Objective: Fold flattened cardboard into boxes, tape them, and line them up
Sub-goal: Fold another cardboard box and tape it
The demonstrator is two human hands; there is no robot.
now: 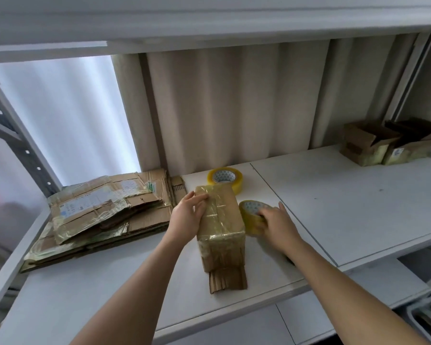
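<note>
A brown cardboard box stands on the white shelf, its taped face up and its loose flaps pointing toward me. My left hand grips the box's left side, thumb on the top face. My right hand holds a yellowish roll of clear tape against the box's right side. A second tape roll lies flat just behind the box. A stack of flattened cardboard lies at the left of the shelf.
Two folded boxes with open tops stand side by side at the shelf's far right corner. A curtain hangs behind the shelf, and a metal upright rises at the left. A grey bin sits below right.
</note>
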